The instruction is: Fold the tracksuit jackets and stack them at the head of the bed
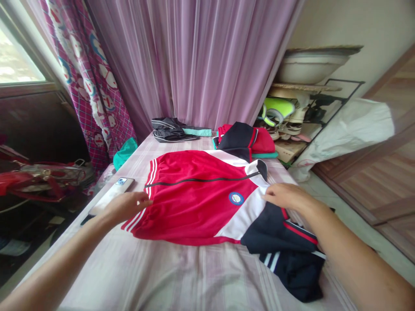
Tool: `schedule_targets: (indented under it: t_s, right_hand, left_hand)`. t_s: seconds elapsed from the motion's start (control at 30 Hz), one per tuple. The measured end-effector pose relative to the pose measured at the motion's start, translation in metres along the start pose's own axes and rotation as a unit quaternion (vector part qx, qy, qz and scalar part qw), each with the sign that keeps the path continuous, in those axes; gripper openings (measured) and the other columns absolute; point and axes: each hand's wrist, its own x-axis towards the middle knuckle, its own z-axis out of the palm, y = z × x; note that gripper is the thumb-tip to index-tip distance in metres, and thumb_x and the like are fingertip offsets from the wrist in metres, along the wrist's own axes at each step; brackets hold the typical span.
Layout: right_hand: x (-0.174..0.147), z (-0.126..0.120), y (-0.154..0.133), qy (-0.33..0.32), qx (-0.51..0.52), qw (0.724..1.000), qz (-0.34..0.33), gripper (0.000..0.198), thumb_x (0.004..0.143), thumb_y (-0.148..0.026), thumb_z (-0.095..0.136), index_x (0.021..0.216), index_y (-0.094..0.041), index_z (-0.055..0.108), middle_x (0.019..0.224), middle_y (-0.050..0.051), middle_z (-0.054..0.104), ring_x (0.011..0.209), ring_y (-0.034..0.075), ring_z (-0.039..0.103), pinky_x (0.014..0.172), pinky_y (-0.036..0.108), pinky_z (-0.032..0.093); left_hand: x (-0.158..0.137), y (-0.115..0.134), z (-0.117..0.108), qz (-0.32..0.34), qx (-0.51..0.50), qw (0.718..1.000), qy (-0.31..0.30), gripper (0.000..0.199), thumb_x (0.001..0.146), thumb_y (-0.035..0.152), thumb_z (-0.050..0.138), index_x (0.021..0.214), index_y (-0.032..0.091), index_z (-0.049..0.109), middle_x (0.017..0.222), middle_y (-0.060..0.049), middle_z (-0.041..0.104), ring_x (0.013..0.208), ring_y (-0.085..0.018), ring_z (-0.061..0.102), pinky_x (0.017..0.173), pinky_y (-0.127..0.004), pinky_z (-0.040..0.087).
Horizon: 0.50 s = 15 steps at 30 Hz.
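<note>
1. Our red jacket [194, 207] lies mid-bed [181, 276], hem toward the left edge.
2. Our left hand [128, 205] pinches the striped hem; our right hand [287, 195] pinches the white shoulder beside the collar [262, 168].
3. Pulling unevenly could crease it, because the bent dark sleeve [275, 233] might drag.
4. We count one jacket, one phone [108, 196] by the left edge, two clothing piles [167, 127] near the far edge.

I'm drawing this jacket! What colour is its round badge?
The round badge is blue with a whitish middle, seen in the head view.
</note>
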Motion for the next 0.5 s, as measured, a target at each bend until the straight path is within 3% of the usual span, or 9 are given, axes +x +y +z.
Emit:
schedule_targets:
  t_s: [0.07, 0.13, 0.33, 0.5]
  right_hand:
    - [0.02, -0.007, -0.003, 0.027, -0.023, 0.998, 0.045, 0.035, 0.085, -0.048, 0.05, 0.094, -0.026, 0.075, 0.102, 0.01, 0.074, 0.095, 0.028, 0.067, 0.074, 0.034, 0.046]
    - [0.041, -0.013, -0.005, 0.062, -0.024, 0.993, 0.1, 0.039, 0.088, -0.046, 0.047, 0.11, -0.026, 0.072, 0.114, 0.01, 0.071, 0.103, 0.028, 0.066, 0.076, 0.034, 0.047]
    - [0.093, -0.011, 0.0, 0.087, 0.04, 0.977, 0.19, 0.048, 0.091, -0.051, 0.039, 0.109, -0.023, 0.074, 0.119, 0.014, 0.069, 0.108, 0.03, 0.065, 0.08, 0.036, 0.049]
    - [0.115, 0.008, 0.002, 0.083, 0.109, 0.974, 0.181, 0.056, 0.087, -0.06, 0.04, 0.111, -0.021, 0.073, 0.118, 0.014, 0.07, 0.105, 0.031, 0.066, 0.077, 0.036, 0.051]
  left_hand:
    - [0.025, -0.018, 0.0, -0.045, -0.006, 0.996, 0.076, 0.042, 0.083, 0.052, 0.044, 0.1, 0.024, 0.069, 0.093, -0.007, 0.074, 0.086, -0.026, 0.068, 0.073, -0.032, 0.047]
    - [0.051, -0.032, 0.0, -0.074, -0.038, 0.992, 0.096, 0.044, 0.081, 0.048, 0.046, 0.108, 0.021, 0.068, 0.101, -0.01, 0.074, 0.095, -0.028, 0.068, 0.077, -0.032, 0.049]
    - [0.102, -0.037, -0.001, -0.188, -0.216, 0.958, 0.014, 0.06, 0.075, 0.052, 0.051, 0.116, 0.011, 0.062, 0.099, -0.016, 0.073, 0.084, -0.025, 0.07, 0.054, -0.025, 0.052]
    - [0.116, -0.039, 0.004, -0.185, -0.185, 0.965, 0.008, 0.047, 0.072, 0.051, 0.051, 0.097, 0.016, 0.069, 0.086, -0.011, 0.073, 0.079, -0.026, 0.069, 0.05, -0.026, 0.05]
